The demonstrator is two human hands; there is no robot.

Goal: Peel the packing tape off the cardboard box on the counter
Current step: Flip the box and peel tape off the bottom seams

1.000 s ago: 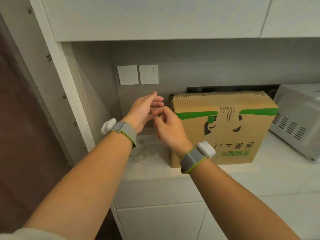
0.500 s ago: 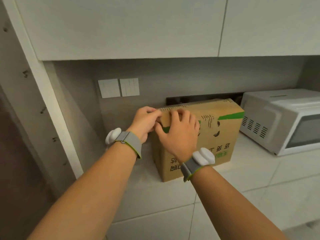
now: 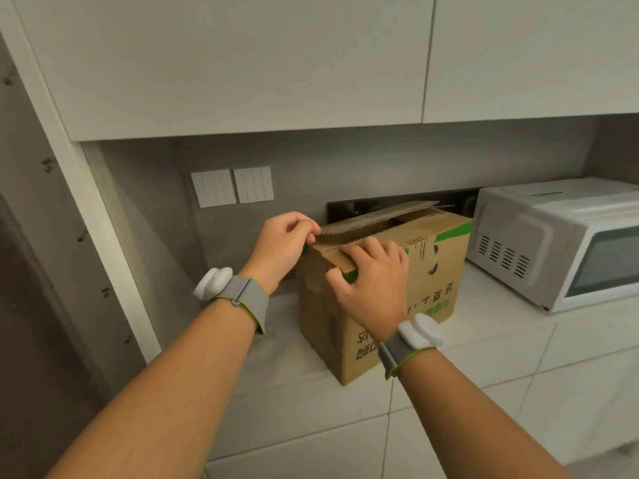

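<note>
White microwave (image 3: 560, 243) sits on the counter (image 3: 501, 312) to the right of the box, near it but not touching as far as I can see. Two white wall switch plates (image 3: 232, 186) on the grey backsplash up and left of the box. A dark recessed slot (image 3: 345, 210) in the wall runs behind the box top. Upper cabinets (image 3: 242, 63) hang overhead; a tall white side panel (image 3: 86, 202) closes the nook on the left. Drawer fronts (image 3: 311, 454) below the counter edge.

Cardboard box (image 3: 432, 285) stands on the counter, turned so one corner faces the camera, back against the wall area. Brown corrugated, green stripe near the top, black printed characters upside down on the front face, dark cartoon graphic partly hidden by the right hand. Top flaps look partly lifted, the rear flap edge raised with its fluting showing. Packing tape itself not clearly distinguishable; can't tell where it runs.

Left hand (image 3: 281, 250) at the box's top left corner, fingertips pressed together pinching the flap edge there. Right hand (image 3: 375, 281) laid over the top front edge, fingers spread and curled onto the cardboard, thumb on the front face; whether it grips tape can't tell. Both wrists wear grey bands with white pods (image 3: 420, 331).
</note>
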